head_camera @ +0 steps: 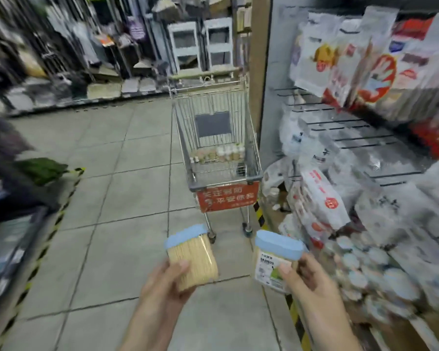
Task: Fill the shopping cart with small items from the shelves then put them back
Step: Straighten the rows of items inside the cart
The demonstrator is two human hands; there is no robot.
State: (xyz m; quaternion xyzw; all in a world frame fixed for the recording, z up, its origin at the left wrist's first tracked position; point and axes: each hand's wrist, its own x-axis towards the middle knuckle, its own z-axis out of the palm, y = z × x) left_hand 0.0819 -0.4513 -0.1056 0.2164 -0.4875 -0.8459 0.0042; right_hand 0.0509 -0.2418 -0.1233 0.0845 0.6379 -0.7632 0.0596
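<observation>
My left hand (162, 282) grips a clear tub of pale sticks with a blue lid (192, 254), held low over the floor. My right hand (307, 279) grips a second blue-lidded tub (271, 259), its label facing me. A metal shopping cart (254, 158) with a red sign on its front stands ahead in the aisle, beyond both tubs. Several small bottles (218, 154) lie in the cart's basket. More blue-lidded tubs (370, 272) are stacked low on the shelf to my right.
The right shelving (360, 138) carries hanging white bags on wire hooks and packets lower down. A yellow-black striped edge (260, 216) runs along its base. Brooms and racks (112, 46) line the far wall. A dark low display (15, 211) stands at the left, with tiled floor (127, 188) between.
</observation>
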